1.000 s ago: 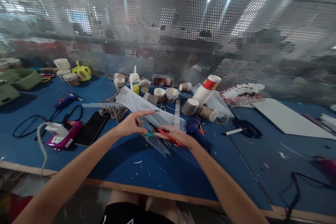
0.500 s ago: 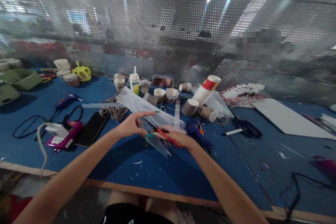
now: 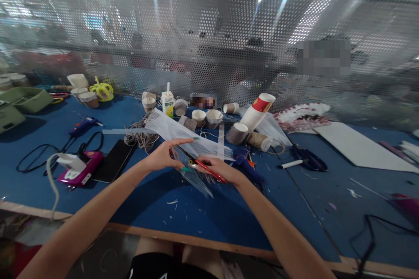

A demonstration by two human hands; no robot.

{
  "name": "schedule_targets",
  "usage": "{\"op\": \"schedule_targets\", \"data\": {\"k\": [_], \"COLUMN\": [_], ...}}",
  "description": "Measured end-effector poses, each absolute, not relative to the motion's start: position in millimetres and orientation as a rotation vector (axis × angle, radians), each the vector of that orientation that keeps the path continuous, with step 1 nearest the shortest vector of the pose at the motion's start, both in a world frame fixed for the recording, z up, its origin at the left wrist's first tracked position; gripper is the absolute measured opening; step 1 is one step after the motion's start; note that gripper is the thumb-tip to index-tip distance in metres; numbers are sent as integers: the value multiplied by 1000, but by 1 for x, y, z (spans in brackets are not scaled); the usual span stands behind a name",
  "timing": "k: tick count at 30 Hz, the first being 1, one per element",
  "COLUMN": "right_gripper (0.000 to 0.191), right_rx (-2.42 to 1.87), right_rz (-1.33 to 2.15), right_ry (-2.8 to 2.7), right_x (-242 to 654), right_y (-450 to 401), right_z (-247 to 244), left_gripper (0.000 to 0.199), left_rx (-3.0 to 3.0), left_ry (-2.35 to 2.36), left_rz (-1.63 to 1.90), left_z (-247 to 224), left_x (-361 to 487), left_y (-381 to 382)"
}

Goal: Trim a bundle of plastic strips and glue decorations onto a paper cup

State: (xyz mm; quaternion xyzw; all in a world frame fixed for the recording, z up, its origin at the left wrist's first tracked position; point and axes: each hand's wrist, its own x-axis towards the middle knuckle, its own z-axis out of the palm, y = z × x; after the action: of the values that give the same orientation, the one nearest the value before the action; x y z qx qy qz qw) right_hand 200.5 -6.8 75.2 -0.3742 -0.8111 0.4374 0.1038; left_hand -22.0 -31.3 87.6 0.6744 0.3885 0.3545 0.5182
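Observation:
My right hand (image 3: 218, 169) is wrapped round the red handles of a pair of scissors (image 3: 209, 168), whose dark blades point up and left toward my left hand. Thumb and index finger of my left hand (image 3: 165, 155) are spread around a piece of clear film, which appears held at the thumb. The loose end of this clear film (image 3: 198, 183) hangs below the scissors. Behind both hands lies a bundle of white translucent strips (image 3: 183, 133), slanting down to the right. Where exactly the blades meet the film is hard to make out.
Twine-wrapped cups (image 3: 237, 133), a stack of paper cups (image 3: 253, 117) and a drink carton (image 3: 168, 103) stand behind. At left are a phone (image 3: 114, 161), a purple power strip (image 3: 80, 174) and a glue gun (image 3: 83, 125). Another glue gun (image 3: 246, 165) lies right of my right hand.
My right hand and the scissors have shifted very slightly, with the fingers a little higher on the handles. My left hand looks the same.

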Motion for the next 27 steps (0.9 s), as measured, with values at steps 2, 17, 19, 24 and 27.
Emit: {"op": "schedule_targets", "data": {"k": [2, 17, 19, 24, 27], "right_gripper": [38, 41, 40, 43, 43], "right_rx": [-1118, -1180, -1148, -1136, -1167], "right_rz": [1318, 1584, 1628, 1675, 1663], "right_ry": [-2362, -2164, -2150, -2168, -2178], "right_x": [200, 200, 199, 198, 199], "right_y": [-7, -5, -3, -2, -2], "right_z": [77, 78, 77, 81, 83], "left_gripper": [81, 79, 62, 41, 39], "left_rx": [1630, 1673, 1707, 1782, 1747], "left_ry": [926, 867, 886, 994, 1058], "left_rz": [841, 878, 899, 994, 1011], "left_z": [87, 79, 78, 71, 73], "left_x": [-23, -32, -35, -39, -38], "left_y": [-31, -25, -23, -16, -15]}}
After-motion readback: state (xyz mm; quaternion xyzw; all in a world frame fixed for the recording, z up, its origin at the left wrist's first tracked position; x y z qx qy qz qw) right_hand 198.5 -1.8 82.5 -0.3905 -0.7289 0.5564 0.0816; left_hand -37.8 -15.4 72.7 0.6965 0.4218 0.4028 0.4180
